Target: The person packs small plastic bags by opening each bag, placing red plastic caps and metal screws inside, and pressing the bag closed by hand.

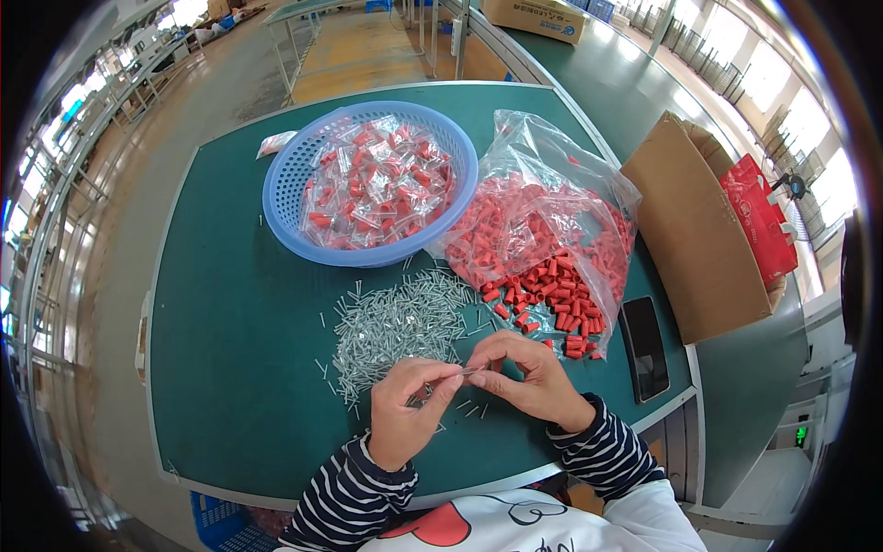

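Just in front of the screw pile, my left hand (407, 410) and my right hand (528, 375) meet with thumbs and forefingers pinched. Something thin and small shows between the fingertips, but its kind is too small to tell. Under and beyond my hands lies a heap of silvery screws (394, 317), a few scattered loose around it. To the right, red tapered plastic caps (563, 296) spill from a large clear plastic bag (524, 152). Behind the screws a blue perforated basket (283, 204) holds many small clear packets (382, 179) with red caps inside.
A dark phone (646, 350) lies at the green table's (221, 368) right edge. Beside it stands an open cardboard box (694, 235) with a red bag (759, 216) behind. One small packet (276, 144) lies left of the basket. A blue crate (216, 526) sits below the front edge.
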The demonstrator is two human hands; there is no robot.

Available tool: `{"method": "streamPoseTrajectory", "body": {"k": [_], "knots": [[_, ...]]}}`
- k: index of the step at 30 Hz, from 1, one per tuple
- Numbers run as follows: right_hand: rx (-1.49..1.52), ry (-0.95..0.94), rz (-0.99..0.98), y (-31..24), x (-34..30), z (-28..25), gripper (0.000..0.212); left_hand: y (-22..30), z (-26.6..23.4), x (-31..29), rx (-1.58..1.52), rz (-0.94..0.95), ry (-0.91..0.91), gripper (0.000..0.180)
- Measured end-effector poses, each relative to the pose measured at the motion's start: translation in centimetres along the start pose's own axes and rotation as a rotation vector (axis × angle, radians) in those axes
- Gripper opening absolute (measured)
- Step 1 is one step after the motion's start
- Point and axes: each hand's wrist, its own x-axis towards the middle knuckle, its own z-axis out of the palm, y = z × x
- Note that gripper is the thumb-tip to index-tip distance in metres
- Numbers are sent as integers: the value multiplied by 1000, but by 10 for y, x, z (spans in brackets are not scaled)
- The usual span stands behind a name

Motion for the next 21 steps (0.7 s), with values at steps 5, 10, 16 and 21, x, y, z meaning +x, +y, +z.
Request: {"method": "streamPoseTrajectory", "body": {"k": [5,10,16,21], "knots": [[-2,9,-32,0,1,1,13,-2,-1,-1,50,58,18,13],[65,41,52,-9,2,3,8,-2,-2,0,85,70,35,11],[-49,-4,-14,-12,4,0,8,6,-5,3,182,175,12,10],[-172,28,-75,-15,4,2,5,9,-4,2,130,149,37,10]]}}
